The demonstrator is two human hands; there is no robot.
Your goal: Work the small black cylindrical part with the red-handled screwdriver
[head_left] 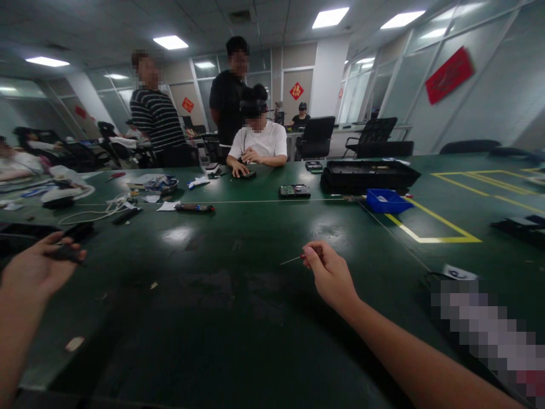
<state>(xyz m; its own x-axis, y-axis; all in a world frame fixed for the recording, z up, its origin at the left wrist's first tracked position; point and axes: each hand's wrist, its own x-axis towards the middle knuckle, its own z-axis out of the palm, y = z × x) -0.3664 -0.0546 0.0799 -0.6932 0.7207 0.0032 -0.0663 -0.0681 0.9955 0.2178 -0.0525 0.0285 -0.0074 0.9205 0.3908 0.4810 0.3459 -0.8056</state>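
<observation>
My right hand [330, 275] is held above the green table [238, 318], fingers closed round a small screwdriver [298, 258] with a reddish handle and a thin metal shaft pointing left. At the left edge, my left hand [36, 267] is curled round a small dark object [63, 253] that I cannot make out. The two hands are far apart, with bare table between them.
A person in white sits across the table, two others stand behind. On the far side lie a circuit board [294, 191], a black tray [368, 175], a blue bin [387, 200], a pen-like tool [195, 208] and white cables [100, 210]. Yellow tape [430, 227] marks a zone at right.
</observation>
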